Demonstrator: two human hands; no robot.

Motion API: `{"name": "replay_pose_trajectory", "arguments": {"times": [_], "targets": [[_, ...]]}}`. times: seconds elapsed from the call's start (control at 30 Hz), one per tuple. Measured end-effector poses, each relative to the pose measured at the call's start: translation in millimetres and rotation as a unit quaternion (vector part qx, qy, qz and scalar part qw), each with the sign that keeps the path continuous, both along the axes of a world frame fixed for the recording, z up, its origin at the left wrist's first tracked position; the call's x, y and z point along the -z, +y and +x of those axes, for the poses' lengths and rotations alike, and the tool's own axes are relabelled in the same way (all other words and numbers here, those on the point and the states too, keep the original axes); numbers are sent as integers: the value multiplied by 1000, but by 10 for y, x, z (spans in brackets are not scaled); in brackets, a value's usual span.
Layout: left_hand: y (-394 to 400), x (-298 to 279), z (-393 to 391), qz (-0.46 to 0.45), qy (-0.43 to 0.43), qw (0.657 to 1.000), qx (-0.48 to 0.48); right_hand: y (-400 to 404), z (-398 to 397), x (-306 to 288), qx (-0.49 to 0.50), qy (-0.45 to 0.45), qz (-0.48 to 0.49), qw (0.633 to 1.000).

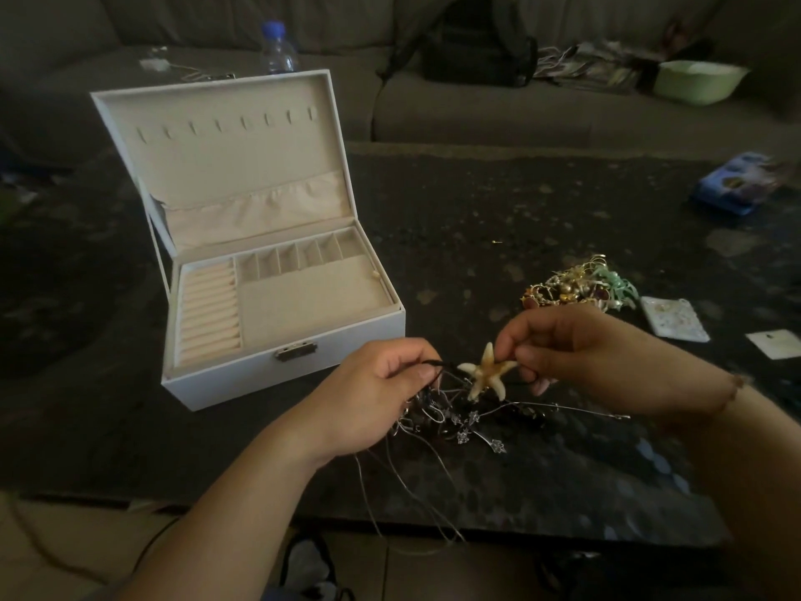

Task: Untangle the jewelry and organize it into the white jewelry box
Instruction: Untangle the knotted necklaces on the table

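Two grips at work: my left hand point(381, 379) pinches a black cord point(437, 363), my right hand point(559, 344) pinches the starfish pendant point(485, 371), above tangled necklaces point(459, 420) on the surface point(477, 219); white jewelry box point(277, 297) open, left.

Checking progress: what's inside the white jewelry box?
The white jewelry box is open; one small pale bead-like piece at the tray's right edge, compartments otherwise bare. The lid pocket's contents are hidden.
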State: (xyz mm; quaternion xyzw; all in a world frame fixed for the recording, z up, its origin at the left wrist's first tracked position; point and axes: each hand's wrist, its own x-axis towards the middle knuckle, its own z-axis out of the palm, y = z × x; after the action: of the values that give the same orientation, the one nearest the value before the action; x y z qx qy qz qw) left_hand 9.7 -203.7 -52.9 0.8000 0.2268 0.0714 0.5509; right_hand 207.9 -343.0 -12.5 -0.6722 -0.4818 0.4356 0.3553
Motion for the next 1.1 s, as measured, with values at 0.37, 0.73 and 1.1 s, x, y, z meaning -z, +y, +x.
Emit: {"name": "replay_pose_trajectory", "arguments": {"times": [0.37,0.73,1.1], "targets": [[-31,-59,-24,-90,-53,994,23,150,-312,220,120,-262,-2,958],[35,14,-6,-404,-174,897,-43,76,-407,211,15,-179,179,967],[99,23,-29,-420,-154,893,-38,81,-284,138,37,-87,179,979]]}}
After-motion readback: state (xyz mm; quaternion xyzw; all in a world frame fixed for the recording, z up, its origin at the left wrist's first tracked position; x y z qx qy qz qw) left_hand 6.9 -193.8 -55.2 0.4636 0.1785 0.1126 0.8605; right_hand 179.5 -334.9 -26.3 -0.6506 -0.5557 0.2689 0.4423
